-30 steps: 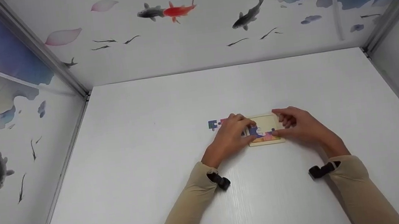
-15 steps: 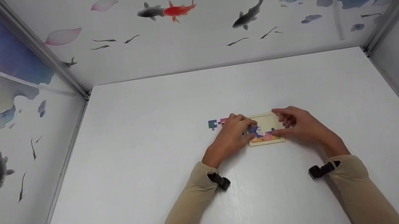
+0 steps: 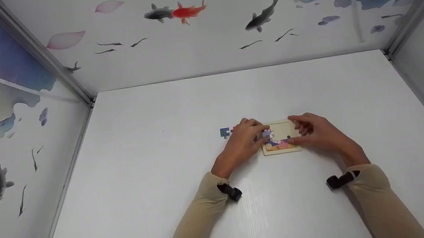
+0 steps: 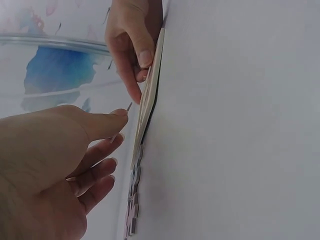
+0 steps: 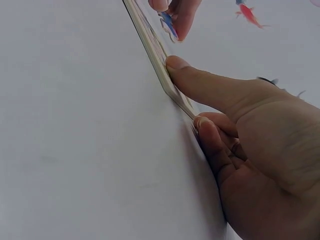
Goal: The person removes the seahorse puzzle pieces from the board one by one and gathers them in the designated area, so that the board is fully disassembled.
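The left hand (image 3: 241,143) pinches a puzzle piece (image 3: 267,134) above the left side of the tray (image 3: 283,151); the right hand (image 3: 322,133) grips its right edge. A crooked press could jam the piece; a slack right grip might let the tray slide into the loose pieces (image 3: 223,132) leftward.

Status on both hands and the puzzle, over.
Left hand pinching puzzle piece above frame. Right hand gripping frame's edge. Frame part-filled. Loose pieces alongside, none seen blocking.
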{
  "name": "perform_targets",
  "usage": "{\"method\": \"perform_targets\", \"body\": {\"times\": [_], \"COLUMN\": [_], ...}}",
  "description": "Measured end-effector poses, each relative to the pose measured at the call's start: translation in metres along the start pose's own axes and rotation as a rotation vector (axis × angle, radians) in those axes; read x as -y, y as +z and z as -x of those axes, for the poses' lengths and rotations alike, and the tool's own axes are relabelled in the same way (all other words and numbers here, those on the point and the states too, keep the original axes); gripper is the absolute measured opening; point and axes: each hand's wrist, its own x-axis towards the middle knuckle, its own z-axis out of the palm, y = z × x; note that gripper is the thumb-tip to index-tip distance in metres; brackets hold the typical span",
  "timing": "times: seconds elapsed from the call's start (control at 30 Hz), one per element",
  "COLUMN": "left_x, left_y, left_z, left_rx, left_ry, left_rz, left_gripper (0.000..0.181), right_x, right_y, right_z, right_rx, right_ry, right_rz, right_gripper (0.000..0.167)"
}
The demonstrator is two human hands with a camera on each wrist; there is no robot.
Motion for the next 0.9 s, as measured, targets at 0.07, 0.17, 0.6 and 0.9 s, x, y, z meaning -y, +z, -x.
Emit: {"method": "perform_targets", "body": {"times": [0.07,0.17,0.6,0.9], "left_x": [0.002,0.006,0.033,0.050], "left_y": [-0.003,-0.009,-0.028,-0.035], "left_z": [0.002,0.007,0.035,0.050], "left_rx": [-0.012,-0.019,-0.062,-0.061], "left_ry": [-0.011,-0.027,-0.100,-0.123], "left_rz": [0.011,0.014,0.032,0.072], "left_gripper": [0.036,0.037,0.037,0.037], "right_x": [0.000,0.000,-0.001,-0.003], "right_y": [0.001,0.001,0.000,0.001], "right_z": [0.000,-0.001,0.001,0.001], "right_rx": [0.000,0.003,-0.008,-0.016], "right_ry": [0.000,0.004,-0.019,0.002], "right_rz": [0.005,0.015,0.013,0.007], "right_gripper": [0.081,0.083,0.064,0.057]}}
